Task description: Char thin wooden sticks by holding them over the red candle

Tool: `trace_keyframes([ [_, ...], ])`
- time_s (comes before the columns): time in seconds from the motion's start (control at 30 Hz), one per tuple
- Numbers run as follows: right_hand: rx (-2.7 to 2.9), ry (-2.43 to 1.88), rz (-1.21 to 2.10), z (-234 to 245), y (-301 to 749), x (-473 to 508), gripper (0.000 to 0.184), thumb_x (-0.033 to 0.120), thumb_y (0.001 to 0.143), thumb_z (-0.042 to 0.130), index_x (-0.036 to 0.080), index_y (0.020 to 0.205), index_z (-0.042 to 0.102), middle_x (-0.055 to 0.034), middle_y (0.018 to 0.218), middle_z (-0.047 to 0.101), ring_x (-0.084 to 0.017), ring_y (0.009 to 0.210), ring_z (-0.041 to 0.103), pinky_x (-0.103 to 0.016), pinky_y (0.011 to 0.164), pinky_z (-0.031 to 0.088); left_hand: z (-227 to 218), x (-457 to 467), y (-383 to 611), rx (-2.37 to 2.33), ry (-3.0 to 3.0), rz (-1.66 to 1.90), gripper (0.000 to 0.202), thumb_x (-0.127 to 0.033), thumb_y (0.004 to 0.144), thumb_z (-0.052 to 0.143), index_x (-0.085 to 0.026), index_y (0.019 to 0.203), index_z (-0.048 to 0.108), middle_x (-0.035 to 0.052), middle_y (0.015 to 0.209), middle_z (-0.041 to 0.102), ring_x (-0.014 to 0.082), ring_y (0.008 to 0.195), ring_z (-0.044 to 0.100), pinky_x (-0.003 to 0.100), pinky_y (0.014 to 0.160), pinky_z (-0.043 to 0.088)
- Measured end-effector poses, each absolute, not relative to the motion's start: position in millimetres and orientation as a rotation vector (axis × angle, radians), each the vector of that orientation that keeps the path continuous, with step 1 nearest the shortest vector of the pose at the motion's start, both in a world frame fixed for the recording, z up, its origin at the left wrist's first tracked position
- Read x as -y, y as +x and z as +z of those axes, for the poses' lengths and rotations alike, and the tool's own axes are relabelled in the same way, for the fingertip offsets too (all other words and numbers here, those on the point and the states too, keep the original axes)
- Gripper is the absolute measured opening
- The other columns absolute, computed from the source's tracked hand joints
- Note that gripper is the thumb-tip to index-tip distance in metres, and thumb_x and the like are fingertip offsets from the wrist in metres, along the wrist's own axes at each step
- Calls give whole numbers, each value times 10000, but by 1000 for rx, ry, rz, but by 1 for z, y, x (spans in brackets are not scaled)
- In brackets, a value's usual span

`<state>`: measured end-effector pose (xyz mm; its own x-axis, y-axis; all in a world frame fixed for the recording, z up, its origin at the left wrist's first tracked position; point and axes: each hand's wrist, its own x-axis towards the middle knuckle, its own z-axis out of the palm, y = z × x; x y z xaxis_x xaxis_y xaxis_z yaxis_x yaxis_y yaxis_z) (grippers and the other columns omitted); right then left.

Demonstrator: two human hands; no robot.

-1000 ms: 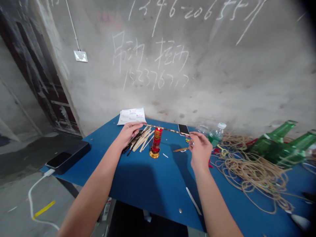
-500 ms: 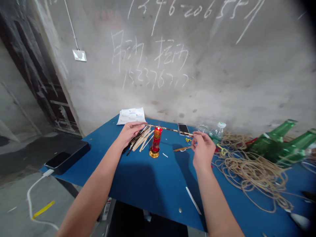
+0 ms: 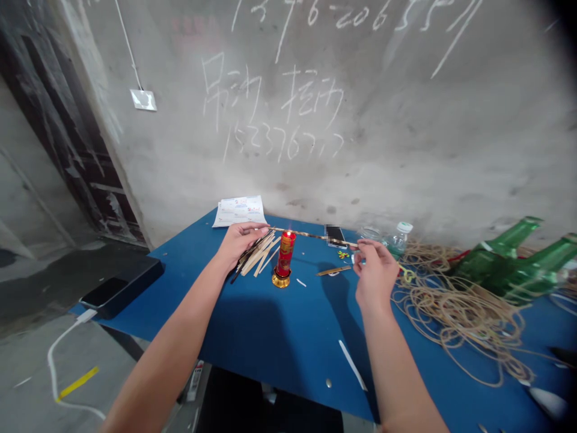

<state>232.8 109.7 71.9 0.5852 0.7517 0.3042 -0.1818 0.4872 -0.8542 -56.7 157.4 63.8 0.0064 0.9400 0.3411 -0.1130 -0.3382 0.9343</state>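
A thin strip, looking like bamboo with dark scorched patches [image 3: 311,235], is stretched nearly level between both hands. My left hand [image 3: 241,240] pinches its left end, and my right hand [image 3: 375,264] pinches the right end. Under the strip's left half stands a lit red candle [image 3: 285,252] on a gold base, its flame at or just below the strip. Beside the candle, partly behind my left hand, lies a bundle of pale and blackened strips [image 3: 258,257]. A short brown strip [image 3: 333,271] rests on the table left of my right hand.
On the blue table [image 3: 256,337] are papers [image 3: 240,211], a phone [image 3: 336,234], a clear bottle [image 3: 397,239] and a black device [image 3: 124,287] with a white cable. Tangled cord [image 3: 460,325] and green glass bottles [image 3: 491,258] occupy the right side. A white strip [image 3: 352,365] lies near the front.
My right hand has shifted slightly to the right, and the strip has slid a little that way over the candle. My left hand stays almost in place.
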Motion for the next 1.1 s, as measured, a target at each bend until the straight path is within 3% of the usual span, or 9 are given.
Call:
trace_keyframes([
  [0.2,741,-862,622,72,235,-111,117,237,674,732,175,772,711,7,610,638,-74,456,421,-189,394,229,65,-153,-46,-912,1314,1533,316,-383,716,880,-166,939,828,-57,488,436,68,457,329,240,467,261],
  [0.43,722,-849,624,70,240,-112,122,248,670,736,177,764,703,-6,635,660,-72,465,443,-176,386,232,65,-151,-42,-919,1348,1563,318,-392,725,872,-168,946,830,-76,489,364,67,472,272,251,474,218],
  [1.1,726,-851,610,70,240,-112,200,295,687,794,169,833,742,0,609,664,-78,462,464,-188,387,245,70,-146,-38,-936,1292,1576,316,-441,710,873,-161,833,795,-65,483,410,66,446,311,229,448,242],
])
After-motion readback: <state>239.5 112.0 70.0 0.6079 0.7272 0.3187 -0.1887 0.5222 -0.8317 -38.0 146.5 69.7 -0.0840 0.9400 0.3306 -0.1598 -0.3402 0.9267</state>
